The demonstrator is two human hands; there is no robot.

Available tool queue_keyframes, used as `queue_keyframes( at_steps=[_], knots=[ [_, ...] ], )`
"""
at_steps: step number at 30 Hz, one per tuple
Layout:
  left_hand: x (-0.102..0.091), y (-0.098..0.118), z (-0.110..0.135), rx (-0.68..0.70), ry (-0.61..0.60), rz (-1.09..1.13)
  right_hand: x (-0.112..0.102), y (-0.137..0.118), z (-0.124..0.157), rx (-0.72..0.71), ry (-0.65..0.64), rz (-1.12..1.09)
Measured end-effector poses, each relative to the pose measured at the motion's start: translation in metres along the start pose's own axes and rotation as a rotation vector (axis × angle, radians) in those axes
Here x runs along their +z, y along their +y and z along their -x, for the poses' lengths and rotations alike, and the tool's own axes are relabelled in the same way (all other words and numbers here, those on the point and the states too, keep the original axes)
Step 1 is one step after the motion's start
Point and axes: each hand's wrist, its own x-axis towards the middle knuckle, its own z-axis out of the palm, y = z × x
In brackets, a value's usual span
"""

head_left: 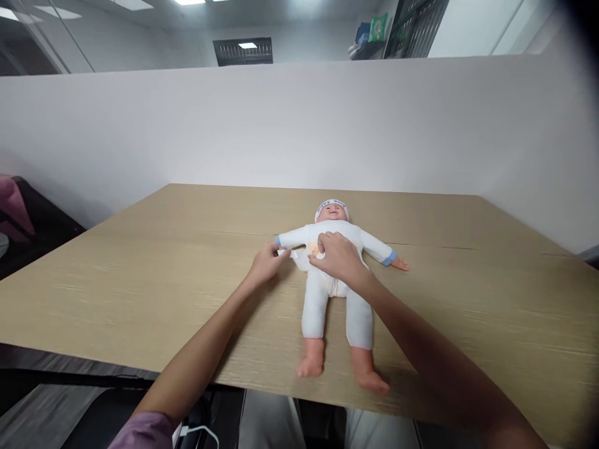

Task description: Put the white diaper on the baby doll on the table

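Observation:
A baby doll in a white suit and lettered white cap lies on its back, arms spread, feet toward me. A white diaper is around its hips, with a side flap stretched out to the left. My left hand is closed, pinching the end of that flap beside the doll's cuffed wrist. Over the doll's belly, my right hand has its fingers curled at the diaper's front edge, close to an orange print. The fingers hide part of what they grip.
The doll lies on a wide wood-grain table. A white partition rises behind the table's far edge. At the far left is a dark chair with a pink item. A white cable hangs below the near edge.

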Motion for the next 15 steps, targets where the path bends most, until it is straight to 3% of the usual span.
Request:
queue_keyframes(
  at_steps=[5, 9, 15],
  knots=[
    [0.014, 0.032, -0.010, 0.066, 0.000, 0.235, 0.003, 0.006, 0.004, -0.002, 0.014, -0.062],
    [0.032, 0.057, -0.017, 0.152, -0.099, 0.333, 0.001, 0.012, 0.005, -0.048, 0.001, -0.146],
    [0.040, 0.050, -0.022, 0.249, -0.147, 0.510, 0.003, 0.019, 0.000, -0.019, -0.010, -0.191]
  ],
)
